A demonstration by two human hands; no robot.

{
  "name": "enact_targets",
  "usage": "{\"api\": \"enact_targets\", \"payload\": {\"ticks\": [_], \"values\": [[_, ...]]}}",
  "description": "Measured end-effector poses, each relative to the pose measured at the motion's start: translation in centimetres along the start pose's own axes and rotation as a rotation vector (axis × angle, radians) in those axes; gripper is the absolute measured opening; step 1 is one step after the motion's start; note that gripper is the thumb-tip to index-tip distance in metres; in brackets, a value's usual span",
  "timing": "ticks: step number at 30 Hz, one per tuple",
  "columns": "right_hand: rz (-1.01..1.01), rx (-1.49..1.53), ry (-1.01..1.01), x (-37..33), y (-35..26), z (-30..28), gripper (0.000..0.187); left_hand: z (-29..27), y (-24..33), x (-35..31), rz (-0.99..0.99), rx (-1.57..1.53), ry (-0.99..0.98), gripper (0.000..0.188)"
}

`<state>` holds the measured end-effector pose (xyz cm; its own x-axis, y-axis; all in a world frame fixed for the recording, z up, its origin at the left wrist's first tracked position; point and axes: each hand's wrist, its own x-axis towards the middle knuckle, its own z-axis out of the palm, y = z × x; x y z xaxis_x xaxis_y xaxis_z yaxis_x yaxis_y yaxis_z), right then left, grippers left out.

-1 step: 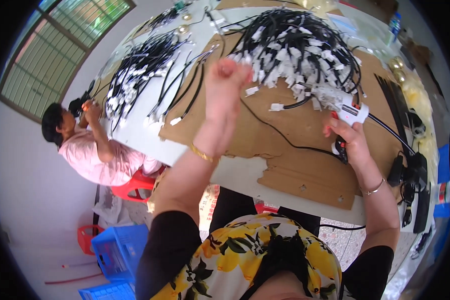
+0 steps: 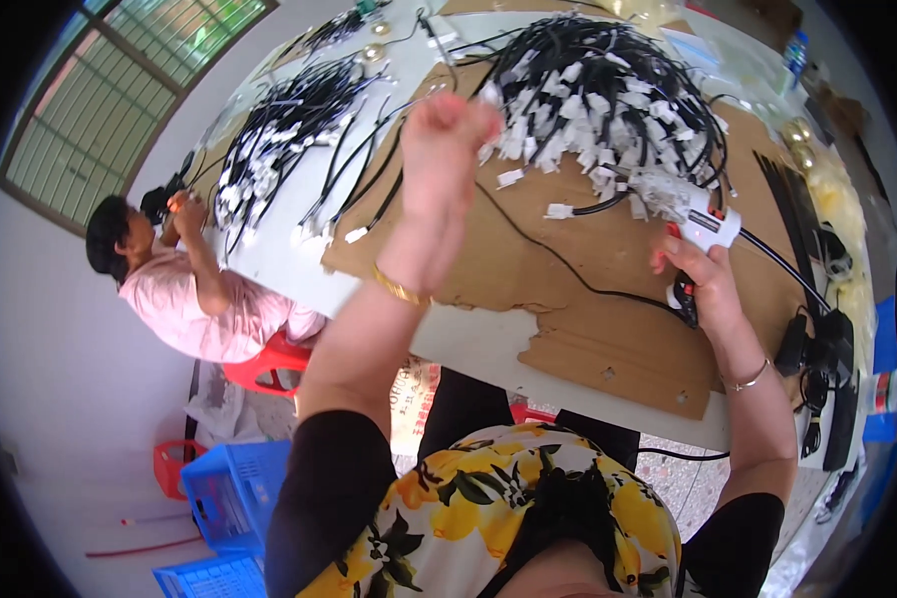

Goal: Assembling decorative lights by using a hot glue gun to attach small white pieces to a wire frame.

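Observation:
My right hand (image 2: 706, 277) is wrapped around a white hot glue gun (image 2: 710, 229) with a black handle. Its front end, pointing left, meets the near edge of a big heap of black cables (image 2: 578, 60) with white connectors. My left hand (image 2: 439, 149) is raised at the left side of that heap, fingers curled together and smeared by motion. Whatever they may pinch is too small or hidden to name. One cable with a white connector (image 2: 560, 211) sticks out of the heap toward the glue gun. Brown cardboard (image 2: 468, 249) lies under the heap.
A second cable pile (image 2: 289, 130) lies on the white table (image 2: 468, 339) at left, where a person in pink (image 2: 199, 309) sits working. Black strips (image 2: 782, 199) and a black power adapter (image 2: 832, 334) lie at right. Blue crates (image 2: 234, 498) stand on the floor.
My left hand has moved slightly away from me and to the left, its fingers still curled. My right hand keeps the glue gun in nearly the same place.

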<state>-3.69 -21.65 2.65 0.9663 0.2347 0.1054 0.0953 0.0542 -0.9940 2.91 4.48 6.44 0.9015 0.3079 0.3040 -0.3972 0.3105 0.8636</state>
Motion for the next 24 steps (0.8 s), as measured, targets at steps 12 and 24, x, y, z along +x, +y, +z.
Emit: {"api": "enact_targets", "payload": {"ticks": [12,24], "values": [[-0.01,0.024,-0.023,0.4,0.2,0.1,0.023,-1.9,12.3,8.6,0.353,0.377,-0.036,0.01],[-0.069,0.026,0.059,0.4,-0.1,-0.4,0.027,11.1,10.2,8.4,0.186,-0.047,-0.395,0.006]]}}
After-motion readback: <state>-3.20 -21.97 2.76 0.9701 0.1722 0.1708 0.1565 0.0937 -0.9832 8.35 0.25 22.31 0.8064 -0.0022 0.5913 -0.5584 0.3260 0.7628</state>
